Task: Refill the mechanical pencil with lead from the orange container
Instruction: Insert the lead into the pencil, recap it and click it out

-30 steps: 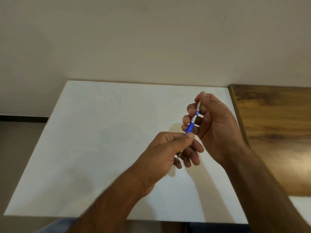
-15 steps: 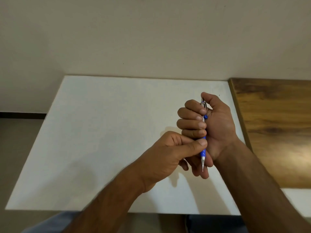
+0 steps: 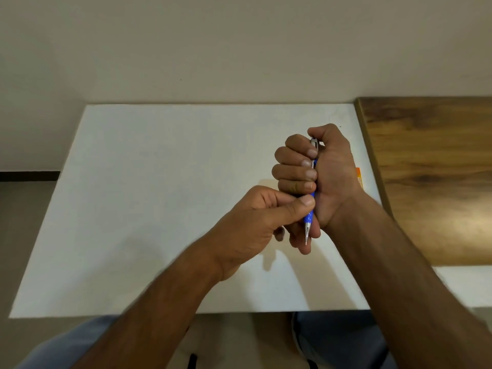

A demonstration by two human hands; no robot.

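A blue and silver mechanical pencil (image 3: 308, 218) stands nearly upright above the white table, its metal tip pointing down toward me. My right hand (image 3: 319, 169) grips its upper barrel in a fist, with the thumb over the top end. My left hand (image 3: 255, 222) pinches the blue lower grip between thumb and fingers. A sliver of the orange lead container (image 3: 359, 177) lies on the table just behind my right wrist, mostly hidden by it.
The white table (image 3: 159, 195) butts against a beige wall. A wood-grain surface (image 3: 431, 169) adjoins it on the right. My knees in blue trousers show below the front edge.
The pencil went from a loose fingertip hold, tilted, to a full fist grip by my right hand with the tip down. My left thumb stays on the blue grip.
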